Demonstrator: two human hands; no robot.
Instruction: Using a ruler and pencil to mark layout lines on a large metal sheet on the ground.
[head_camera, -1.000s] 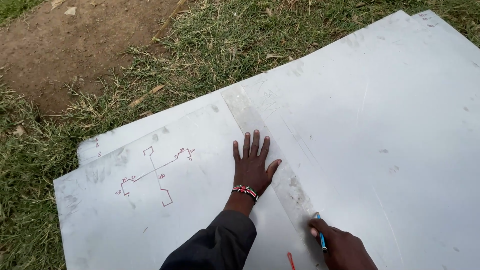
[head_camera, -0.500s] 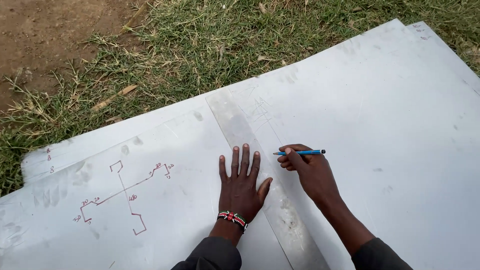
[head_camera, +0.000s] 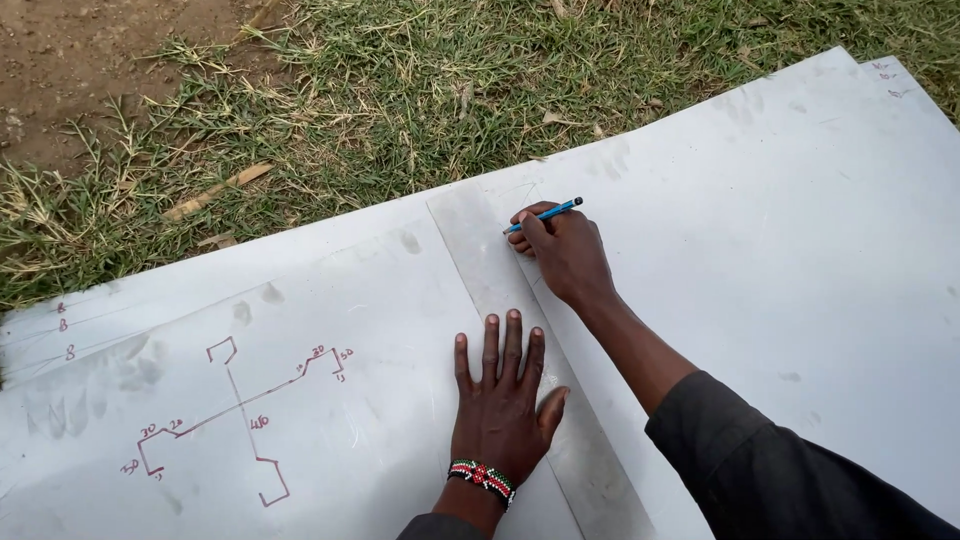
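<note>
Blue pencil (head_camera: 545, 213), pinched in my right hand (head_camera: 562, 252), points its tip left at the narrow metal strip's (head_camera: 500, 290) far end, while my left hand (head_camera: 500, 400) presses flat nearer, fingers (head_camera: 512, 345) spread.

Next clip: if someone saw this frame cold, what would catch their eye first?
Most likely the right hand, holding a blue pencil tip-down at the far end of a long flat strip that lies across large pale metal sheets on grass. Next, the left hand, with a beaded bracelet, pressed flat beside the strip, and the red cross-shaped sketch drawn left of it.
</note>
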